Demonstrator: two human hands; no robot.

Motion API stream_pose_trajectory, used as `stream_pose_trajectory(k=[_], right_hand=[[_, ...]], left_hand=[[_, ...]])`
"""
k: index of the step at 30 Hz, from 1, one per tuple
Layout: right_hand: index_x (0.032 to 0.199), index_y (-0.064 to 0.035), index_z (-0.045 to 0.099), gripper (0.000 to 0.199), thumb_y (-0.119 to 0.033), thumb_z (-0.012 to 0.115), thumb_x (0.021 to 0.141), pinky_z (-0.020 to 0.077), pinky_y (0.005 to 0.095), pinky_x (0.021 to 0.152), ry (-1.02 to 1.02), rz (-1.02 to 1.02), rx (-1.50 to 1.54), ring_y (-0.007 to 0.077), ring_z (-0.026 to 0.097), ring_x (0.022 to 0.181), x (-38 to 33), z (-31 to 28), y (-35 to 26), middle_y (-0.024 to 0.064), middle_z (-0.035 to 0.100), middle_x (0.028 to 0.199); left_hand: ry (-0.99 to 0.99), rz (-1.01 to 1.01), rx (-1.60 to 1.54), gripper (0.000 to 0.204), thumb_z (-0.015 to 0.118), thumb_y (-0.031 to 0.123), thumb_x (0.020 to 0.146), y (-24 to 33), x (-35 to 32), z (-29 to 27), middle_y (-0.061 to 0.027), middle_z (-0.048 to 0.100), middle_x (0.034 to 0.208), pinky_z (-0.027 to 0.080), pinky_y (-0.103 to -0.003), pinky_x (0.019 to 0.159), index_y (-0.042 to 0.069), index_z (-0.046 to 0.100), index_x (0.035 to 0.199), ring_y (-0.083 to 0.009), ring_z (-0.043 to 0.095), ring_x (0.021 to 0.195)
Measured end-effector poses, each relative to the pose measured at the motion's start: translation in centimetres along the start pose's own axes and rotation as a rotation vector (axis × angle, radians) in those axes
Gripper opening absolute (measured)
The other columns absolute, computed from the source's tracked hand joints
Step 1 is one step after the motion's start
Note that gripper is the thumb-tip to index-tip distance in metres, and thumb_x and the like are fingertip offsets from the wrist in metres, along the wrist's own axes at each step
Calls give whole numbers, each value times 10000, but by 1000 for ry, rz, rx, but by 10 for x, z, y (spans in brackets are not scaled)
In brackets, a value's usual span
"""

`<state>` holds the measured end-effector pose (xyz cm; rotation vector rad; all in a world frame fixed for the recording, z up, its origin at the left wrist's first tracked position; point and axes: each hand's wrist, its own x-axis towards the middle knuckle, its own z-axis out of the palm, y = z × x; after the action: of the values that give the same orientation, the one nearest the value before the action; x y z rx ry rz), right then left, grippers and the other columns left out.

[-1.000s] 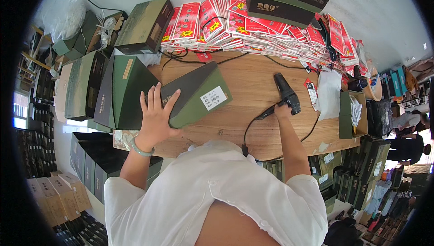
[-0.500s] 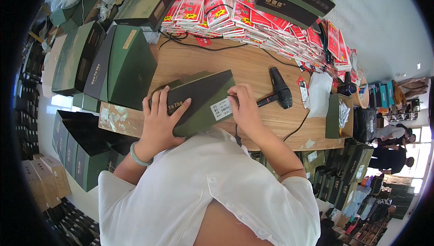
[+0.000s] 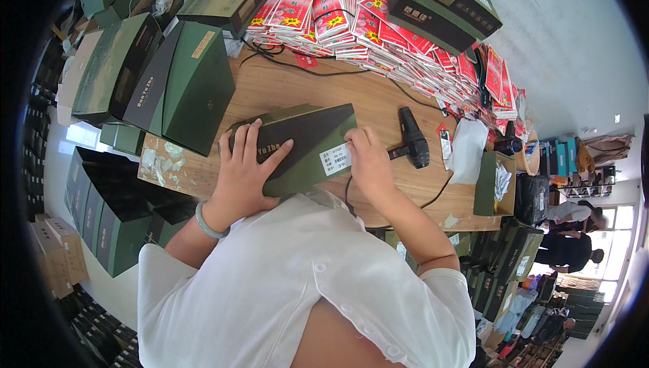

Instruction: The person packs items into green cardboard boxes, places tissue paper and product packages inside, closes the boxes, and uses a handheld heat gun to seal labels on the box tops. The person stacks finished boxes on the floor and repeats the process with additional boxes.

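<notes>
Now that your right hand (image 3: 368,163) has left the black plastic hair dryer (image 3: 414,141), it joins your left hand (image 3: 245,175) at one item: dark-grey-and-green cardboard shoebox (image 3: 307,133), near edge of the brown wooden worktop (image 3: 307,87). Left: fingers spread over the dark face. Right: fingers curled beside the white paper label (image 3: 334,160); pinch undeterminable. Work apparently centres there.

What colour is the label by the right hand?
The label is white with dark print; head view.
</notes>
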<state>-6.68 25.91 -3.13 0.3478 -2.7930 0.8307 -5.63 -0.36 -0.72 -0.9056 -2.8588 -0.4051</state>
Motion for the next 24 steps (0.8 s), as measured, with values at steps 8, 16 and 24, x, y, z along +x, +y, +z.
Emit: stream_pose_trajectory(k=[8, 16, 24], right_hand=[[970, -37, 545, 143, 26, 577, 846, 465, 394, 707, -72, -11, 85, 319, 575, 823, 7, -5, 3, 145, 525, 910], [1014, -29, 650, 168, -40, 643, 846, 459, 409, 780, 143, 106, 34, 337, 565, 896, -8, 2, -3, 145, 549, 959], [883, -8, 615, 77, -35, 647, 818, 454, 413, 771, 210, 77, -130, 338, 553, 877, -6, 20, 1, 154, 567, 913]], left_hand=[[21, 9, -6, 983, 831, 421, 478, -3, 0, 1, -304, 326, 1391, 221, -588, 1046, 230, 494, 1381, -422, 332, 1265], [24, -7, -16, 986, 817, 433, 483, -5, 0, 2, -299, 309, 1408, 211, -583, 1053, 239, 485, 1391, -419, 313, 1280], [27, -4, -16, 969, 820, 418, 501, -4, 0, 1, -296, 313, 1405, 223, -604, 1040, 247, 479, 1391, -426, 317, 1269]])
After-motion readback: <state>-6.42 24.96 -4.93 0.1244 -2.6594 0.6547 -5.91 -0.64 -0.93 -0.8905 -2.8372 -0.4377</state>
